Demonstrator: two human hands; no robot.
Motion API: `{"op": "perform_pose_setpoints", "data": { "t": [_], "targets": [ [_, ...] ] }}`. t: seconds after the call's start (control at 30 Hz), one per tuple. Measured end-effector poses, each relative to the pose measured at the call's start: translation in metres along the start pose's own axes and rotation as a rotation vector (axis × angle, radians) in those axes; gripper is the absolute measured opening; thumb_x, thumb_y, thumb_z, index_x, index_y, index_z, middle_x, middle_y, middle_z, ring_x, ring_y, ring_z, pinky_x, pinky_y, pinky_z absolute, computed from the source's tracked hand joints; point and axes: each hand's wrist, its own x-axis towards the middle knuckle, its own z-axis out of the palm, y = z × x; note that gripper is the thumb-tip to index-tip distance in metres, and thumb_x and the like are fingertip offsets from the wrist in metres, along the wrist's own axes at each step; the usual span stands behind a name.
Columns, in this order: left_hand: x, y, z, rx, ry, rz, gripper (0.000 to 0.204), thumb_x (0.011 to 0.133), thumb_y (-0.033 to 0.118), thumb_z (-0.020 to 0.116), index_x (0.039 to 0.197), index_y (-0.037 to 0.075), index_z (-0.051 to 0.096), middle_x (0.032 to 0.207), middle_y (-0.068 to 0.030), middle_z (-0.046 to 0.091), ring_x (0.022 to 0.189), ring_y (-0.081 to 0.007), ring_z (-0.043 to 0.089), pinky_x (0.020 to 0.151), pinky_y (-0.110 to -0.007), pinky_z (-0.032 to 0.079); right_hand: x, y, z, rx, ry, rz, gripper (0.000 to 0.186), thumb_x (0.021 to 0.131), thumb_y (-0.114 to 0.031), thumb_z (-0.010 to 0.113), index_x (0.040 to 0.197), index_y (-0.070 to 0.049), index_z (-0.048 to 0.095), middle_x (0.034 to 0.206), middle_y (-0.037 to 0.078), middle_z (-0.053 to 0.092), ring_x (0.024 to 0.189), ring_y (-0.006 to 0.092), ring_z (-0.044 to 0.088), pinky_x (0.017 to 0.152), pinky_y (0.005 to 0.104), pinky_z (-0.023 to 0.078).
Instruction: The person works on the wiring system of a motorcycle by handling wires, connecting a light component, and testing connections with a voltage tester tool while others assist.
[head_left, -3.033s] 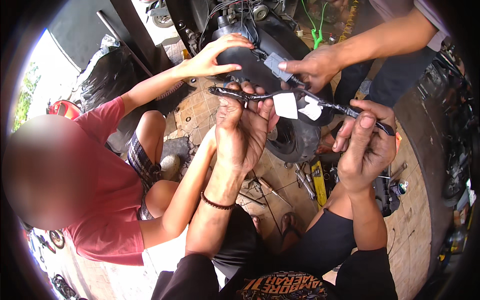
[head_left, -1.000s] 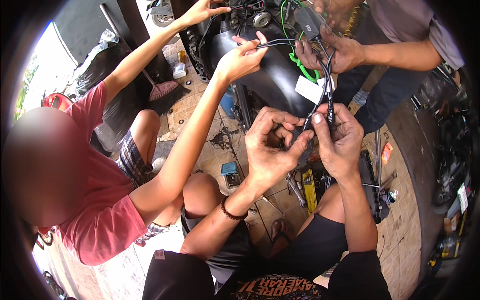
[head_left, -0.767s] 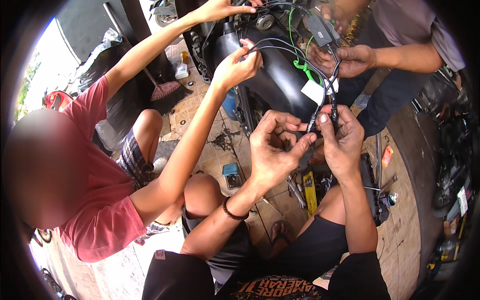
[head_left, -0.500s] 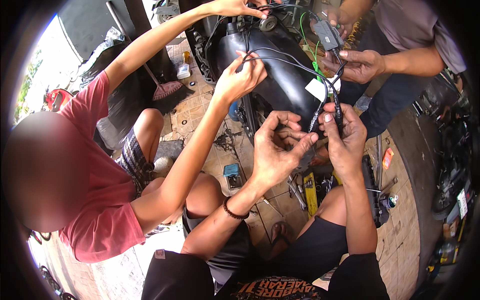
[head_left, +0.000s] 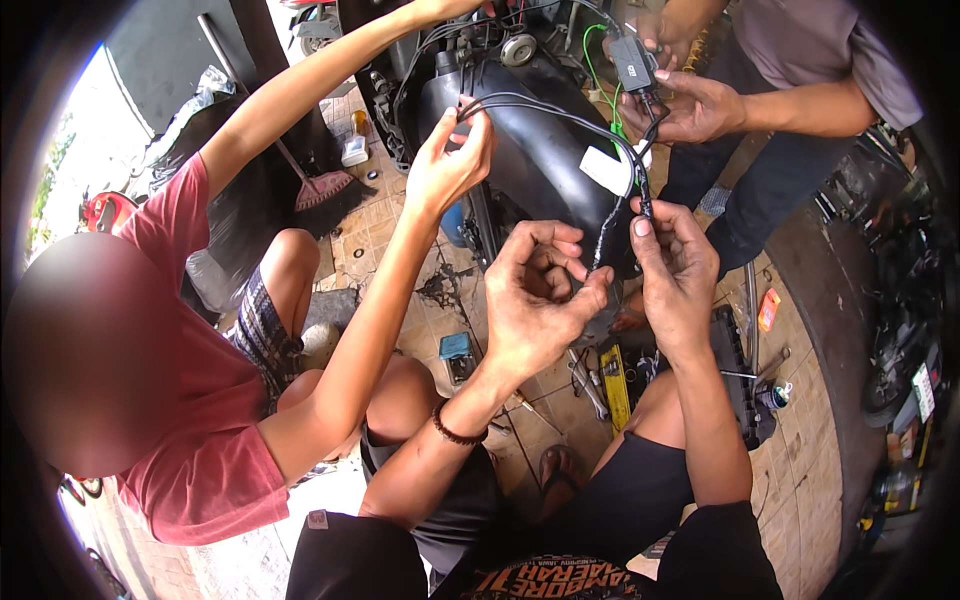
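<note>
My left hand (head_left: 540, 295) has its fingers curled, with thumb and fingertips at the lower end of a thin cable with a shiny, rough wrapped stretch (head_left: 607, 228). Its exact grip there is partly hidden. Close by on the right, my right hand (head_left: 682, 275) pinches a black cable (head_left: 644, 188) between thumb and fingers. Both cables run up toward a small black box (head_left: 632, 66) with a green wire (head_left: 591, 62), held by a co-worker's hands (head_left: 705, 105). Another co-worker's hand (head_left: 452, 160) at the left holds the cable loop (head_left: 530, 100) above a glossy black motorcycle part (head_left: 545, 145).
A white tag (head_left: 606, 170) hangs by the cables. On the tiled floor lie a blue-lidded box (head_left: 456, 346), wrenches (head_left: 590, 388), a yellow tray (head_left: 613, 378) and an orange packet (head_left: 769, 310). A pink broom (head_left: 323, 188) stands at the left; motorcycle parts (head_left: 890, 340) line the right.
Both my hands and the cables have shifted slightly left in the picture. The co-workers' hands and the black box have moved left too. My hands keep much the same hold.
</note>
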Motion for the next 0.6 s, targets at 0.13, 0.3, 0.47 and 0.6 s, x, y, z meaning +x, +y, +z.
{"op": "perform_pose_setpoints", "data": {
  "t": [0.13,0.3,0.47,0.6],
  "targets": [
    [0.001,-0.001,-0.003,0.16,0.064,0.08,0.037,0.087,-0.009,0.083,0.117,-0.001,0.063,0.094,-0.0001,0.063,0.07,0.0024,0.048,0.055,-0.015,0.036,0.0,-0.005,-0.004,0.003,-0.007,0.016,0.025,0.103,-0.004,0.076,0.127,0.003,0.074,0.099,-0.002,0.072,0.088,0.0043,0.063,0.077,0.0199,0.049],
    [0.004,-0.011,-0.006,0.102,0.085,0.087,0.03,0.091,-0.005,0.082,0.115,0.0,0.065,0.093,0.0004,0.067,0.071,0.0006,0.054,0.058,-0.016,0.041,-0.002,-0.005,-0.009,-0.018,-0.022,0.021,0.031,0.098,0.003,0.078,0.129,0.004,0.074,0.1,0.001,0.073,0.088,0.0055,0.064,0.079,0.0206,0.052],
    [0.002,-0.005,-0.005,0.146,0.056,0.042,0.023,0.097,0.003,0.081,0.115,-0.001,0.067,0.093,-0.0004,0.072,0.076,-0.0042,0.064,0.067,-0.019,0.051,-0.004,-0.007,-0.01,0.061,-0.046,0.051,0.031,0.097,0.003,0.079,0.128,0.006,0.074,0.103,0.002,0.074,0.089,0.0062,0.065,0.08,0.0213,0.053],
    [0.004,-0.008,-0.005,0.121,0.039,0.061,0.026,0.098,0.001,0.079,0.12,-0.005,0.066,0.1,-0.005,0.069,0.08,-0.0038,0.062,0.065,-0.018,0.05,-0.004,-0.011,-0.008,0.077,-0.027,0.034,0.029,0.098,0.002,0.078,0.127,0.006,0.074,0.104,0.003,0.074,0.089,0.0059,0.065,0.08,0.0217,0.053]
  ]
}}
